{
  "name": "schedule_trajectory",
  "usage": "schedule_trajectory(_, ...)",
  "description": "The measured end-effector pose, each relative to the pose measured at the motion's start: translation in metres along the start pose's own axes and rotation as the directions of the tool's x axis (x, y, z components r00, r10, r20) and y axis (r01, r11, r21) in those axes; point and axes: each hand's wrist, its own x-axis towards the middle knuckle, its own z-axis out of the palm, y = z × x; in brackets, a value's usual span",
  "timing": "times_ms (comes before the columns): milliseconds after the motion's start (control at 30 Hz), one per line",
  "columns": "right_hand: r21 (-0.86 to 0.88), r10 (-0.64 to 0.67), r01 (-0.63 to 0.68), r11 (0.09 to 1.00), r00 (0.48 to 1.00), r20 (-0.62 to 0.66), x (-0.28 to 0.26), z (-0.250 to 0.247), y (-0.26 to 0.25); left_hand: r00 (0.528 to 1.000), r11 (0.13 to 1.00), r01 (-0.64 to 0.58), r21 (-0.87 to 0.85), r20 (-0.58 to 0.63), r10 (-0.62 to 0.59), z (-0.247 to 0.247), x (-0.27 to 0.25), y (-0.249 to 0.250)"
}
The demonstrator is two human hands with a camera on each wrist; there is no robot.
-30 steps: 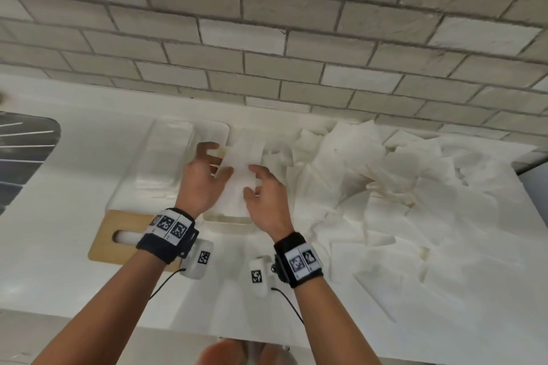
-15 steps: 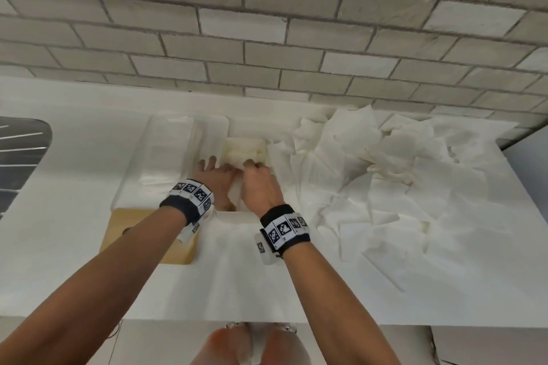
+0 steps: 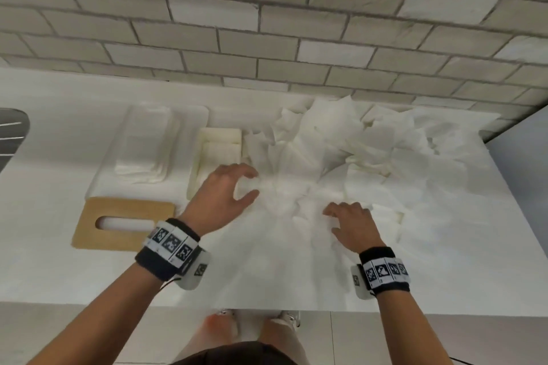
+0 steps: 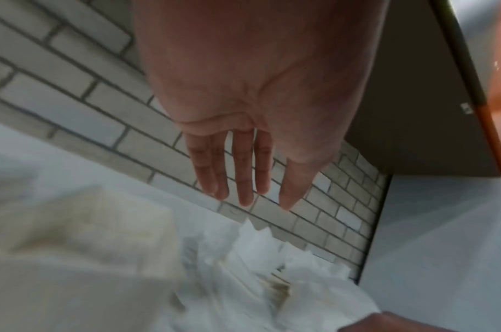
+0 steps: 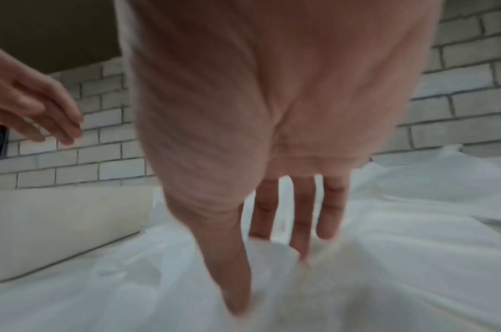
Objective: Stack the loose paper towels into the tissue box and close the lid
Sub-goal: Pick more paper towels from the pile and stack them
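Note:
The cream tissue box (image 3: 198, 157) stands open with folded towels lying inside. Its wooden lid (image 3: 124, 238), which has a slot, lies flat on the counter to the front left of the box. Loose white paper towels (image 3: 370, 157) are heaped to the right of the box. My left hand (image 3: 252, 184) hovers just right of the box with its fingers (image 4: 243, 191) straight and holding nothing. My right hand (image 3: 345, 210) is spread on the near towels, and its fingertips (image 5: 303, 247) press into a towel (image 5: 385, 280).
A clear plastic wrapper (image 3: 145, 154) lies left of the box. A sink edge (image 3: 12, 133) shows at far left. A brick wall (image 3: 267, 24) runs along the back. The counter's front edge (image 3: 267, 305) is near my wrists.
Both hands have left the tissue box, where they laid a towel, and moved right onto the loose pile. The view has shifted to the right.

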Motion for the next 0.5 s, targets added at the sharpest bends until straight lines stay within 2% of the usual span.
schedule_trajectory(67,0.062,-0.038,0.044,0.997,0.994,-0.101,-0.003,0.001,0.008,0.996,0.998,0.008,-0.066,0.09,-0.002,0.025,-0.005,0.022)
schedule_trajectory(133,0.348,-0.073,0.149,0.926,0.972,-0.221,-0.01,-0.011,0.005,0.98,0.99,0.057,-0.131,0.195,-0.031,0.049,-0.005,0.037)
schedule_trajectory(200,0.635,-0.088,0.256,0.729,0.955,-0.284,-0.023,-0.037,-0.005,0.966,0.957,0.123,-0.263,0.251,-0.055,0.067,-0.004,0.051)
schedule_trajectory(233,0.733,-0.112,0.291,0.614,0.952,-0.285,-0.029,-0.052,-0.011,0.968,0.929,0.146,-0.34,0.242,-0.063,0.075,-0.002,0.058)
schedule_trajectory(300,0.846,-0.174,0.326,0.421,0.945,-0.278,-0.033,-0.075,-0.015,0.978,0.854,0.191,-0.484,0.173,-0.121,0.091,0.003,0.067)
schedule_trajectory(367,0.894,-0.185,0.319,0.314,0.944,-0.272,-0.02,-0.087,-0.002,0.974,0.791,0.206,-0.576,0.044,-0.222,0.101,0.008,0.071)
schedule_trajectory(400,0.89,-0.156,0.314,0.33,0.948,-0.277,-0.008,-0.088,0.009,0.962,0.776,0.216,-0.593,-0.005,-0.271,0.104,0.009,0.071)
schedule_trajectory(433,0.847,-0.096,0.306,0.435,0.951,-0.294,0.008,-0.085,0.022,0.952,0.764,0.226,-0.604,-0.03,-0.305,0.106,0.009,0.071)
schedule_trajectory(467,0.742,-0.03,0.272,0.613,0.946,-0.321,0.027,-0.081,0.034,0.944,0.757,0.237,-0.609,-0.039,-0.328,0.106,0.008,0.07)
schedule_trajectory(500,0.561,0.011,0.193,0.805,0.941,-0.339,0.044,-0.075,0.045,0.94,0.753,0.243,-0.611,-0.043,-0.338,0.103,0.007,0.071)
